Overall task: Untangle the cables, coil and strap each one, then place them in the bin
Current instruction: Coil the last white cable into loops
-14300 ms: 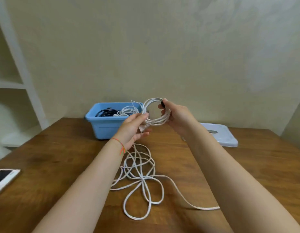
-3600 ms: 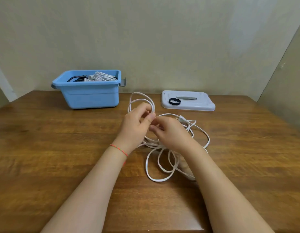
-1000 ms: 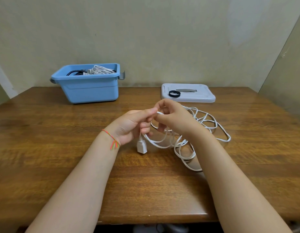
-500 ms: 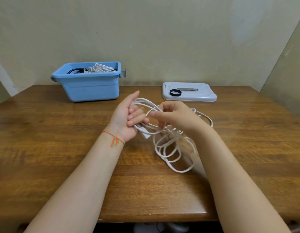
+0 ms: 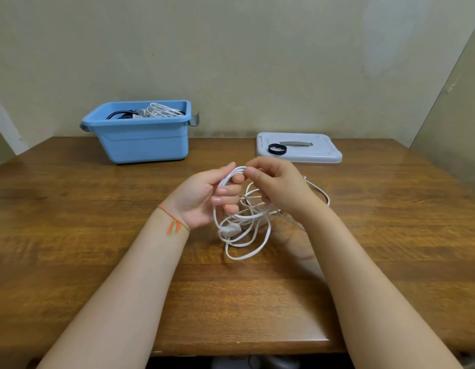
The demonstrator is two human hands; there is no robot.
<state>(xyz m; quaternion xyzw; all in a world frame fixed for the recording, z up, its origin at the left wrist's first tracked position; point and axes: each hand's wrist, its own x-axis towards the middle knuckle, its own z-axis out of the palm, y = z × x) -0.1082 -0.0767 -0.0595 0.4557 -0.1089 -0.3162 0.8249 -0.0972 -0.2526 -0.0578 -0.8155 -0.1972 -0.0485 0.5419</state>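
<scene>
A white cable [image 5: 247,235] hangs in loose loops at the middle of the wooden table [image 5: 71,222], its white plug dangling just above the wood. My left hand [image 5: 201,195] curls its fingers round several gathered loops. My right hand [image 5: 279,185] pinches the top of the same cable right beside the left fingertips. More of the cable trails on the table behind my right wrist. A blue bin [image 5: 143,139] stands at the back left with coiled white and black cables inside.
The bin's grey lid [image 5: 319,153] lies flat at the back right, with a black strap ring [image 5: 277,149] on it. A plain wall runs close behind the table. The table's front edge is just below my forearms.
Since half a second ago my left fingers have closed round the loops, and the right hand has come up to meet them. The hanging loops have drawn in tighter under my hands.
</scene>
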